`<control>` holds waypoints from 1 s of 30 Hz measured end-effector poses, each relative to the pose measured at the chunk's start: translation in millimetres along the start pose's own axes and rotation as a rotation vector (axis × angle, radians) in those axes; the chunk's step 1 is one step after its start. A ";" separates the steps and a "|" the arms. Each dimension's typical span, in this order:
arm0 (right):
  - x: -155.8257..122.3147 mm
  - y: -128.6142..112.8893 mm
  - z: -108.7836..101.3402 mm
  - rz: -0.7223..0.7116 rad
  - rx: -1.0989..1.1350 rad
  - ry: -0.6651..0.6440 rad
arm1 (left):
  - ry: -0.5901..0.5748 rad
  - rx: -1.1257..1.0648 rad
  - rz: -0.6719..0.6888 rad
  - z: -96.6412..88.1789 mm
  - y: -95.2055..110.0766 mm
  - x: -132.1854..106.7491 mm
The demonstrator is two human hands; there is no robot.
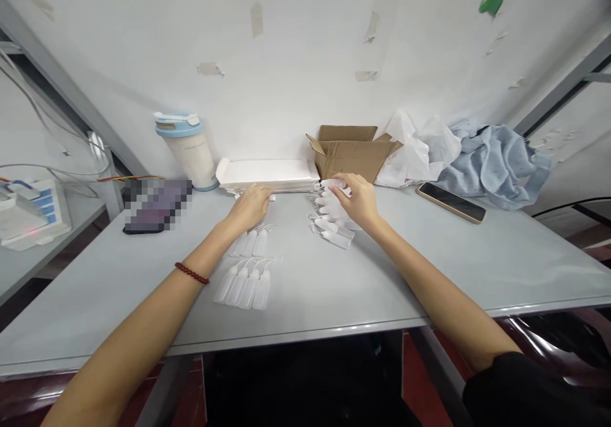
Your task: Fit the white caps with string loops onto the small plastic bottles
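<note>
My right hand (359,201) pinches a translucent white tag with a cord (333,184) between thumb and fingers. Below it lies an overlapping pile of similar tags (329,223), their cords toward the left. My left hand (251,207) is low over the table in front of a stack of flat white cartons (270,172). Its fingers are bent together, and small white bits show at both sides; what they hold, if anything, is hidden. Nearer me, several tags lie side by side in a front row (244,287), and another row (252,242) is partly behind my left wrist.
Along the wall stand a cream tumbler with a blue lid (188,153), an open cardboard box (351,156), a white plastic bag (415,150) and a crumpled blue cloth (499,163). A phone (451,202) lies at right, a partly blurred dark object (165,207) at left.
</note>
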State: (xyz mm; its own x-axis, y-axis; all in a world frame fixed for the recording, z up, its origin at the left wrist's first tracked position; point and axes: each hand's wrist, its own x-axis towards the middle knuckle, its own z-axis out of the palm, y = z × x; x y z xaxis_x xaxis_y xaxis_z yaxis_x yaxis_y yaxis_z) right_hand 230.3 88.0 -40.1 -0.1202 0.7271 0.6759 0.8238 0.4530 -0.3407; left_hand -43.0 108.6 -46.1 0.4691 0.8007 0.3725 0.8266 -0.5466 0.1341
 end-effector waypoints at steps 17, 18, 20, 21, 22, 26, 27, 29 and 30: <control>0.1 1.9 2.1 -0.101 -0.042 0.012 | -0.083 -0.011 0.029 5.9 -8.6 -0.6; -0.2 -2.9 0.5 -0.120 -0.020 0.031 | -0.080 -0.026 0.036 5.8 -8.6 -0.6; -2.4 -16.6 -3.5 -0.167 0.027 0.040 | -0.086 -0.055 0.055 5.8 -8.4 -0.6; -4.6 -25.3 -5.6 -0.201 0.051 0.018 | -0.097 -0.064 0.063 5.9 -8.3 -0.6; -7.7 -34.7 -7.6 -0.240 0.073 -0.008 | -0.109 -0.069 0.068 6.1 -8.2 -0.7; -27.6 -73.0 -11.7 -0.421 0.094 -0.229 | -0.122 -0.079 0.083 8.5 -8.8 -1.3; -33.7 -81.4 -11.7 -0.471 0.091 -0.294 | -0.118 -0.084 0.082 9.2 -9.0 -1.4; -45.6 -95.9 -11.6 -0.588 0.101 -0.419 | -0.116 -0.092 0.073 10.2 -8.9 -1.6; -50.9 -101.9 -11.7 -0.635 0.109 -0.465 | -0.120 -0.094 0.069 10.3 -8.5 -1.6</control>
State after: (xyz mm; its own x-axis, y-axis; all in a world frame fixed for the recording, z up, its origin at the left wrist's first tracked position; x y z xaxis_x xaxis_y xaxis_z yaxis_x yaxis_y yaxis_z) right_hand 158.9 -1.2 -32.1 -0.7879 0.4427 0.4281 0.4642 0.8837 -0.0595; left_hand -47.6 114.5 -57.3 0.5623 0.7808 0.2722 0.7608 -0.6175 0.1996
